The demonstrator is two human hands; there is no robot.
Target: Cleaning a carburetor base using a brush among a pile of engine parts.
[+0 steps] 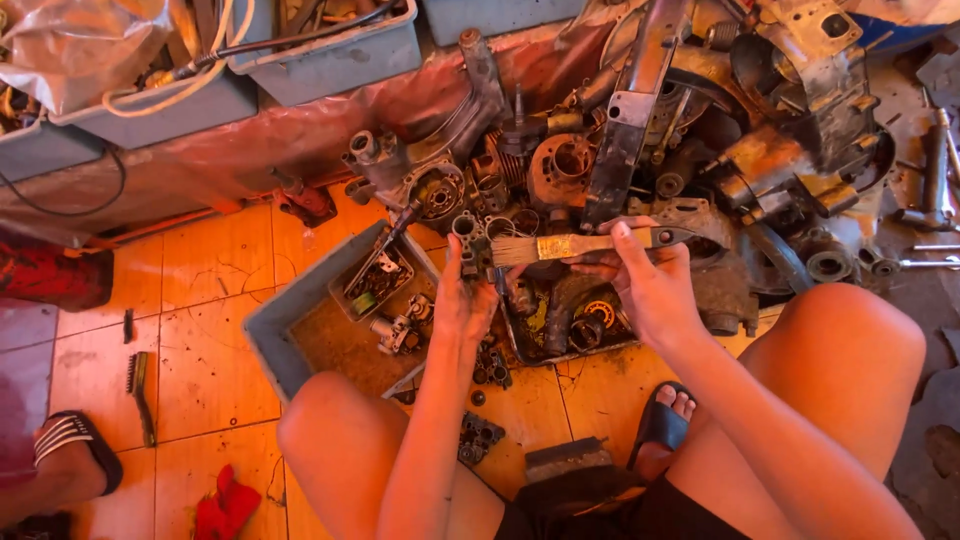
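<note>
While the left hand (pixel 462 300) clenches its fingers (pixel 452 262) around a small metal engine part (pixel 472 245), the right hand (pixel 640 280) pinches the handle of a paintbrush (pixel 575 245) between thumb and fingers (pixel 622 240), bristles pointing left and touching the part. Both are held in the air above a dark tray (pixel 560 320) of oily pieces and just beside a grey plastic tub (pixel 300 310) on the orange tiled floor (pixel 210 290).

To brush well, I judge that the part should stay tightly held and be turned a little at a time, so the bristles reach every recess, with drips falling into the tray.

Both forearms reach forward between the bare knees; the left wrist is raised upright, the right wrist bent inward. Behind lies a heap of engine cases (pixel 700 130). A wire brush (pixel 140 385) and a red rag (pixel 225 505) lie on the floor to the left, near someone else's sandalled foot (pixel 70 445).
</note>
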